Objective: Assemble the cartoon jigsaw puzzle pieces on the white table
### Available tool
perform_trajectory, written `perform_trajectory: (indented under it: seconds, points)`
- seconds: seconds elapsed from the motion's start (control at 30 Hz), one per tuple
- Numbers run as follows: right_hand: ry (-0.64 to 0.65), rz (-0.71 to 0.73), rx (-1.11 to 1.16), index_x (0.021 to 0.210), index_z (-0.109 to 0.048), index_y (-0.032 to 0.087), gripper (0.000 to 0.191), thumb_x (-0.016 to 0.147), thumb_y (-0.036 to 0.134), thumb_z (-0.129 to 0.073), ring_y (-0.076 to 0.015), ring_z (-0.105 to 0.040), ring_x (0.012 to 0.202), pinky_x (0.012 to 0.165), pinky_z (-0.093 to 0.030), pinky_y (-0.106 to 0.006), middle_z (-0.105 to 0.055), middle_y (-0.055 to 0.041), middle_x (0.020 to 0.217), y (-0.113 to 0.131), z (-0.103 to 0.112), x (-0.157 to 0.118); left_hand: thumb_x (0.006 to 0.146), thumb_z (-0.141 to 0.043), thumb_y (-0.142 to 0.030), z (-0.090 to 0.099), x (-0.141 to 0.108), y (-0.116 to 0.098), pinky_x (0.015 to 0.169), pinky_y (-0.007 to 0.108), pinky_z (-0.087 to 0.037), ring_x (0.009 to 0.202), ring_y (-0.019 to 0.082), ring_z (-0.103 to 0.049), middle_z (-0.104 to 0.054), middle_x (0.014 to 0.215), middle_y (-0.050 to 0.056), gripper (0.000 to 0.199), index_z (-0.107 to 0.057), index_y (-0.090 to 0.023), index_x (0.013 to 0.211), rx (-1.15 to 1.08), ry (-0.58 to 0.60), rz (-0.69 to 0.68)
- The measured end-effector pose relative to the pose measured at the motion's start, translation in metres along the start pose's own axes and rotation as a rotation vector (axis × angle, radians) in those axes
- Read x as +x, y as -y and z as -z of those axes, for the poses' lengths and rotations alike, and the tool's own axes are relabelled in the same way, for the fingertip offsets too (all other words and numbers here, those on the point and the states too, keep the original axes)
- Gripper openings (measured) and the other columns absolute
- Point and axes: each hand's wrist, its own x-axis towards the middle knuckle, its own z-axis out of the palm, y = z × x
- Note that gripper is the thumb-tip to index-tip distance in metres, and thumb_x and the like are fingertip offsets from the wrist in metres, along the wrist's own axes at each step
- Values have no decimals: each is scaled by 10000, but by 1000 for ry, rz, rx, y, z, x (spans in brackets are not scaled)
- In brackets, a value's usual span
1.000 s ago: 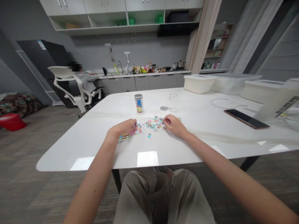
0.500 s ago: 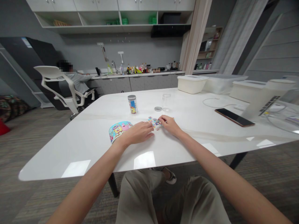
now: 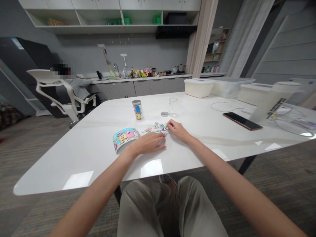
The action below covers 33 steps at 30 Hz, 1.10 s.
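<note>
Small colourful pieces (image 3: pixel 158 126), like puzzle pieces, lie in a loose pile on the white table (image 3: pixel 98 131). My left hand (image 3: pixel 150 143) rests at the near side of the pile, fingers apart, with nothing visible in it. At the pile's right edge my right hand (image 3: pixel 176 128) has its fingertips pinched; what they hold, if anything, is too small to make out. A curved cartoon-printed sheet (image 3: pixel 125 136) stands left of my left hand. Behind the pile are a lidded jar (image 3: pixel 137 110), a metal lid (image 3: pixel 164 114) and a clear open jar (image 3: pixel 173 107).
On the right lie a phone (image 3: pixel 242 120), a cable and a tilted white cup (image 3: pixel 274 102). White lidded boxes (image 3: pixel 198 89) stand at the back right. A person (image 3: pixel 74 87) sits in a white chair beyond the table's left side.
My left hand has moved down and off the pile, so more pieces show to its upper left. My right hand stays at the pile's right edge. The view has shifted slightly.
</note>
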Motion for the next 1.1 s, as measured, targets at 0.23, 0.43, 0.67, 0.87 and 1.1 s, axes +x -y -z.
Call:
perform_trajectory:
  seconds: [0.23, 0.43, 0.67, 0.87, 1.1]
  points:
    - [157, 154, -174, 886, -681, 141, 178, 770, 102, -552, -145, -509, 724, 712, -395, -273, -538, -23, 793, 4, 4, -3, 956, -487, -262, -1, 1, 10, 944, 316, -445, 1080, 207, -615, -634, 1228, 77, 218, -609, -153, 1101, -138, -11, 8]
    - [205, 134, -242, 821, -718, 165, 120, 748, 120, -635, -142, -500, 713, 703, -398, -269, -517, -16, 768, 13, 9, -6, 949, -455, -255, -2, -1, 13, 853, 301, -466, 994, 193, -640, -642, 1189, 59, 222, -620, -173, 1074, -202, -25, 59]
    - [236, 158, -206, 771, -641, 157, 66, 726, 111, -628, -136, -490, 695, 672, -385, -256, -542, -9, 752, 15, 11, -5, 943, -427, -198, -4, -2, 13, 869, 282, -464, 1027, 175, -631, -643, 1201, 56, 232, -625, -179, 1063, -238, -42, 66]
    - [239, 151, -179, 742, -575, 169, 91, 726, 83, -552, -122, -491, 645, 637, -372, -240, -571, 8, 708, 19, 13, -5, 941, -438, -194, -6, -3, 17, 916, 314, -463, 1033, 189, -630, -671, 1147, 69, 237, -652, -169, 1040, -205, -109, 53]
    - [204, 148, -153, 761, -549, 186, 65, 747, 124, -562, -128, -525, 665, 643, -394, -237, -591, 9, 714, 20, 15, -6, 920, -460, -171, -5, -2, 19, 942, 347, -463, 1034, 210, -628, -692, 1105, 87, 237, -683, -158, 999, -196, -98, 12]
